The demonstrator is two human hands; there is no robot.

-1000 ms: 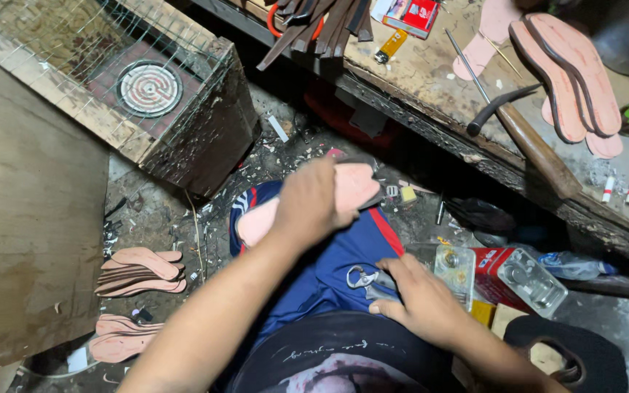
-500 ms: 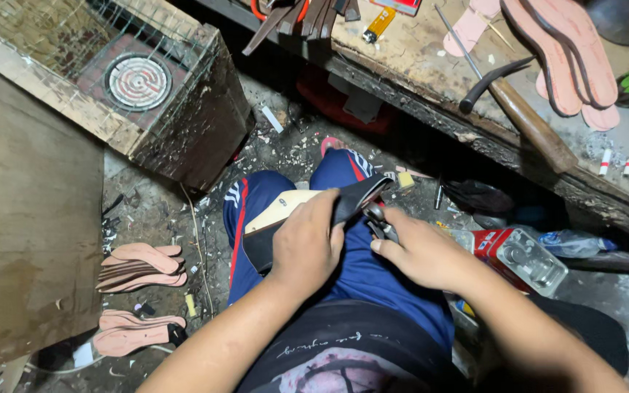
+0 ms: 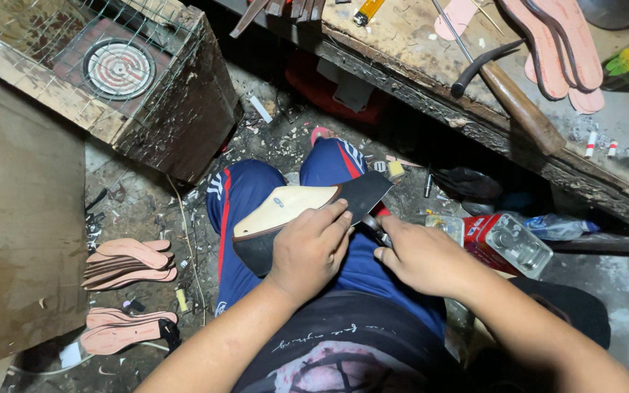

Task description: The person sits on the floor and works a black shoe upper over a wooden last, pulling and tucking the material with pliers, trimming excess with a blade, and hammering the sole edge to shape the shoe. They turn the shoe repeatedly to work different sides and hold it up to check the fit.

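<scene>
At frame centre the left hand (image 3: 309, 247) clamps the shoe sole (image 3: 285, 211), its long axis running left-to-right toward the right hand (image 3: 418, 256), whose fingers close on a small tool (image 3: 377, 231).

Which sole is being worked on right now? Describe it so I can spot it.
Start at the blue trousers on the person's lap. Across the thighs lies a shoe sole pinned under the left hand. Unlike the pink insoles stacked on the floor, it is tan-faced with black edging.

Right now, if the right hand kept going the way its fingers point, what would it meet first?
The right hand points up-left toward the dark sheet under the shoe sole. It would probably meet that sheet's edge first, though depth is unclear.
</scene>
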